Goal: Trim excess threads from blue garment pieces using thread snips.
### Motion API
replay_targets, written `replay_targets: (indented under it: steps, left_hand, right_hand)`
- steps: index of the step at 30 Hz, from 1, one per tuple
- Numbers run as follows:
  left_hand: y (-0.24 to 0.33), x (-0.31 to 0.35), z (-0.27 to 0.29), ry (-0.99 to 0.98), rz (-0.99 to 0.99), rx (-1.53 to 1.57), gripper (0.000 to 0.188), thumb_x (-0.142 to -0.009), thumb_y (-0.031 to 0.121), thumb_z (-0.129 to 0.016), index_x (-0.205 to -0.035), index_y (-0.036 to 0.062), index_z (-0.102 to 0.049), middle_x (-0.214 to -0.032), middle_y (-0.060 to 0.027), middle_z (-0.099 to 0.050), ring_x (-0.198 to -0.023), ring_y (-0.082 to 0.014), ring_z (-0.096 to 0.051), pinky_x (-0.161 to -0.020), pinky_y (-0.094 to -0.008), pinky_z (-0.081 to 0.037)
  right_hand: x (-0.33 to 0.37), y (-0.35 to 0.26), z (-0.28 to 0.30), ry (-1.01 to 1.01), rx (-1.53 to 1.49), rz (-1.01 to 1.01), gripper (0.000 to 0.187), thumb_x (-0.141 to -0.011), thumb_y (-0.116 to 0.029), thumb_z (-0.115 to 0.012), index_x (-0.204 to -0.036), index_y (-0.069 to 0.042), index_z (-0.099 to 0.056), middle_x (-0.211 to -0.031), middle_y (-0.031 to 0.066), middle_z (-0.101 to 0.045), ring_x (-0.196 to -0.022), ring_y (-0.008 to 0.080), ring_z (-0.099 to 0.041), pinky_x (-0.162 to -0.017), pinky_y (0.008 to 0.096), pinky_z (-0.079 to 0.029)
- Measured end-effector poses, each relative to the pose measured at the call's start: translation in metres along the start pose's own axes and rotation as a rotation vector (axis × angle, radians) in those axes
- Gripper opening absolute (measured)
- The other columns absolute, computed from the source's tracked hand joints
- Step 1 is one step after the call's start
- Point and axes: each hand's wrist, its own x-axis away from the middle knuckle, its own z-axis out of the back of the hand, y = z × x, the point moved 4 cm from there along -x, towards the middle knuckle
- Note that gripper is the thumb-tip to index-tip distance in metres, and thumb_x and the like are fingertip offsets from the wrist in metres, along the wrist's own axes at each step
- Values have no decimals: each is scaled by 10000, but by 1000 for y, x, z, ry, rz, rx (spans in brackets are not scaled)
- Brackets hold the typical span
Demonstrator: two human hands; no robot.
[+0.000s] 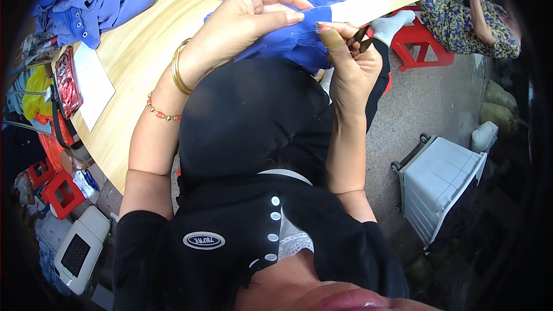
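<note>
My left hand (247,20) pinches the edge of a blue garment (288,43) between thumb and fingers, above my lap at the table's near edge. Beside it on the right, my right hand (354,72) is closed around dark metal thread snips (359,35), whose two pointed blades stick out between the fingers. Its thumb, wearing a tan cover, and a fingertip meet at the garment's right edge. Whether they grip cloth or a loose thread is too small to tell. The garment hangs down behind my black-clad knee, partly hidden.
More blue garments lie on the wooden table (129,75), including a pile (103,6) at far left. A red patterned pouch (68,83) rests on white paper. Right of me are a red stool (423,52), a seated person (466,26) and a grey wheeled bin (440,181).
</note>
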Motion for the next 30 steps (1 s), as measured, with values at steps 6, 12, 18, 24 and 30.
replay_targets:
  steps: [6, 12, 18, 24, 30]
  left_hand:
    - [-5, 0, 6, 85, 4, 38, 262, -973, 134, -640, -1198, 2, -661, -1054, -43, -710, -964, -77, -659, -892, -205, -518]
    - [2, 0, 2, 69, 24, 27, 266, -973, 129, -637, -1203, -1, -656, -1057, -58, -712, -971, -82, -665, -897, -207, -523]
    - [-2, 0, 6, 84, 18, -30, 272, -974, 128, -636, -1213, 1, -652, -1054, -59, -713, -962, -73, -667, -880, -192, -526]
    - [0, 1, 4, 88, 20, 12, 274, -972, 126, -641, -1216, 3, -654, -1053, -52, -714, -952, -70, -668, -865, -185, -528]
    - [0, 0, 5, 123, 38, -88, 273, -969, 129, -650, -1213, 8, -661, -1055, -42, -710, -952, -61, -657, -869, -184, -518]
  right_hand:
    - [-1, -4, 24, -35, -309, 16, 130, -878, -51, -753, -968, 35, -718, -812, -6, -627, -621, 22, -454, -534, 183, -306]
    - [7, -6, 24, 30, 244, 99, 292, -827, -18, -800, -1092, -7, -677, -861, -46, -573, -740, 30, -501, -667, 158, -402]
    - [13, 2, 18, -55, 505, 230, 376, -873, -132, -774, -1225, -38, -678, -984, 31, -604, -829, 97, -560, -704, 218, -451]
    - [17, -3, 15, -33, 740, 467, 373, -823, -97, -798, -1184, -52, -717, -881, 71, -612, -742, 142, -584, -618, 262, -470]
    - [18, -9, 11, -4, 819, 490, 367, -804, -113, -817, -1159, -72, -735, -837, 53, -604, -637, 123, -548, -556, 257, -456]
